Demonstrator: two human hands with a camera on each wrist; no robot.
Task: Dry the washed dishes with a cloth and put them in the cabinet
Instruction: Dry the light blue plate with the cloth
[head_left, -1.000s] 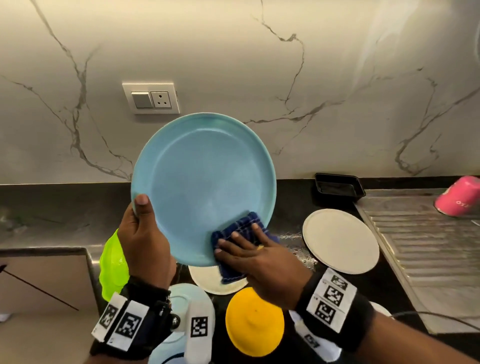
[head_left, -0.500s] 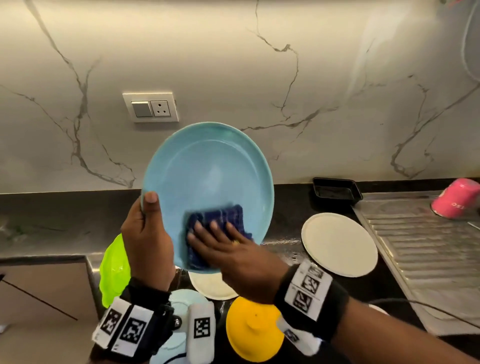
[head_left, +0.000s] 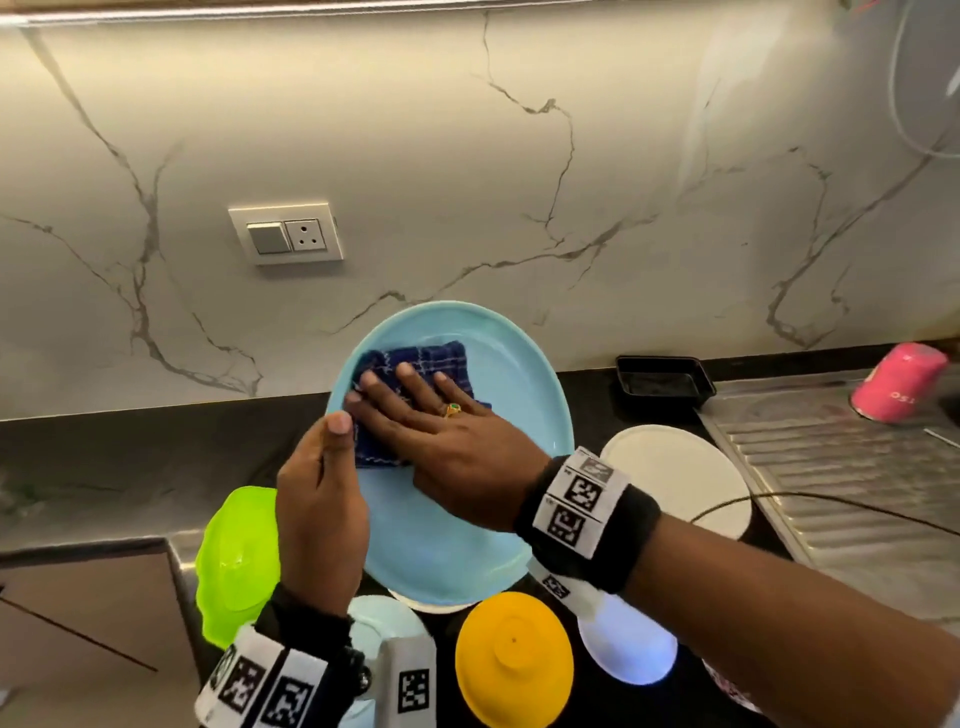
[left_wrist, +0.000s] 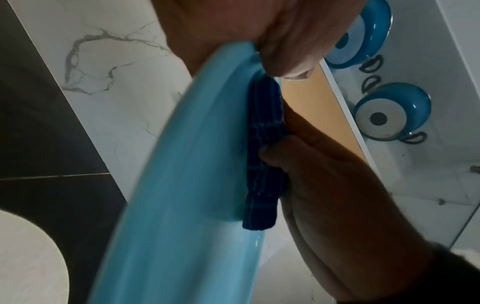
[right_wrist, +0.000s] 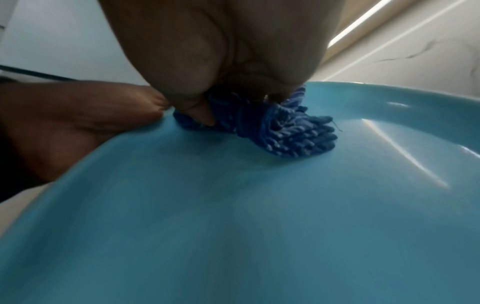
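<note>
**A:** Where is the plate, and which way does it face?

**B:** The round light-blue ceramic plate (head_left: 483, 447) is held up above the black stone counter (head_left: 104, 467), in front of the veined marble wall (head_left: 571, 182). It stands tilted, its hollow face turned toward the person. In the head view it shows as an oval whose long axis runs from about 11 o'clock to 5 o'clock.

**A:** Who holds it?

**B:** The left hand (head_left: 319, 514) grips the rim at about 9 o'clock, thumb hooked over the front face. The left wrist view shows that thumb (left_wrist: 285, 51) clamped on the edge; the fingers behind the plate are hidden.

**A:** And the cloth?

**B:** The dark-blue checked cloth (head_left: 415, 384), folded to a pad, lies on the plate's face toward 10 o'clock. The right hand (head_left: 452, 452) presses it flat with fingers stretched out, pointing to about 11 o'clock; a gold ring (head_left: 453, 410) sits on one finger. The right wrist view shows the cloth (right_wrist: 280, 131) bunched under the palm, right against the glaze.

**A:** What lies beneath?

**B:** At 7 o'clock from the plate, a bright green plastic bowl (head_left: 236, 561); at 6 o'clock, a yellow upturned bowl (head_left: 511, 660); at 3 o'clock, a white round plate (head_left: 675, 478) flat on the counter. Farther off at 2 o'clock, a pink cup (head_left: 898, 387) leans on the ribbed steel drainboard (head_left: 841, 478).
</note>
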